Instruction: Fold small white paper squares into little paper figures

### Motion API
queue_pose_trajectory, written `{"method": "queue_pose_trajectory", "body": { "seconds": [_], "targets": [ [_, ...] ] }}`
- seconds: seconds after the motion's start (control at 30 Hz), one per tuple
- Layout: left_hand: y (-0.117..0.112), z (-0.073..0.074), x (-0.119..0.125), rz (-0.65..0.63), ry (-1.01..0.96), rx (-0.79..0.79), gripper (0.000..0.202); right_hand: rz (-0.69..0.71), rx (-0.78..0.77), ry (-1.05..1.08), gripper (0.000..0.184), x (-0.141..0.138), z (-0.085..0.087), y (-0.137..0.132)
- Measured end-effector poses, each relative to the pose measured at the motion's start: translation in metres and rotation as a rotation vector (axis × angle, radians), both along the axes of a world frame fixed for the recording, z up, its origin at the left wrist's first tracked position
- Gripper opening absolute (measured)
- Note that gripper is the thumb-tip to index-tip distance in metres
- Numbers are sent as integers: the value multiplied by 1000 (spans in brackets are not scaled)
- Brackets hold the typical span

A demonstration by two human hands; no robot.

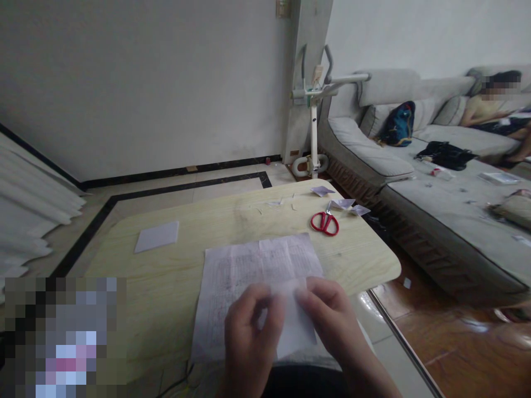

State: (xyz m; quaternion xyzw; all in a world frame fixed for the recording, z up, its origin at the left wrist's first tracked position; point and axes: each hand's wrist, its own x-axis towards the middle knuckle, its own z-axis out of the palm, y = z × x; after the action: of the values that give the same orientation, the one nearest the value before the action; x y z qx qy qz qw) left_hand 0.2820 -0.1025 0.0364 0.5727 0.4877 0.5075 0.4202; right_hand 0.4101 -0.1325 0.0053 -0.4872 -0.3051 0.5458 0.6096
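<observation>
In the head view, the left hand [254, 318] and right hand [327, 307] pinch 1 white paper [295, 329] above the tabletop's [207, 224] near edge, its visible long axis running near to far. Red-handled scissors [324, 224], handles nearward, lie by the right edge.

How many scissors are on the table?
1: red-handled scissors, toward the far right of the table, beside folded papers. Any under the large sheet would be hidden.
</observation>
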Motion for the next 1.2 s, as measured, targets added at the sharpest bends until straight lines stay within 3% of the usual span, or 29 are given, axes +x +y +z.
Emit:
{"method": "queue_pose_trajectory", "body": {
  "seconds": [0.33, 0.47, 0.6, 0.7, 0.77, 0.83, 0.97, 1.07, 1.2],
  "targets": [
    [-6, 5, 3, -53, -26, 26, 20, -10, 69, -67, 40, 3, 8, -4],
    [-5, -2, 2, -54, -7, 71, 18, -71, 126, -175, 41, 4, 7, -7],
    [4, -15, -4, 26, 78, 303, 5, -308, 250, -498, 29, 6, 12, -5],
    [5, -19, -6, -82, 154, 451, 11, -447, 470, -793, 14, 3, 22, -4],
    [0, -19, -3, -181, 140, 388, 23, -449, 596, -923, 15, -3, 29, -3],
    [-5, -18, 0, -206, 69, 227, 32, -419, 660, -1014, 20, -9, 33, -2],
    [-2, -16, -4, -54, -70, -48, 33, -257, 688, -1052, 37, -17, 38, -7],
    [10, -13, -16, 66, -164, -123, 27, -289, 653, -943, 34, -16, 40, -13],
    [16, -8, -20, 80, -217, -86, 18, -278, 458, -778, 22, -12, 35, -16]
  ]
}}
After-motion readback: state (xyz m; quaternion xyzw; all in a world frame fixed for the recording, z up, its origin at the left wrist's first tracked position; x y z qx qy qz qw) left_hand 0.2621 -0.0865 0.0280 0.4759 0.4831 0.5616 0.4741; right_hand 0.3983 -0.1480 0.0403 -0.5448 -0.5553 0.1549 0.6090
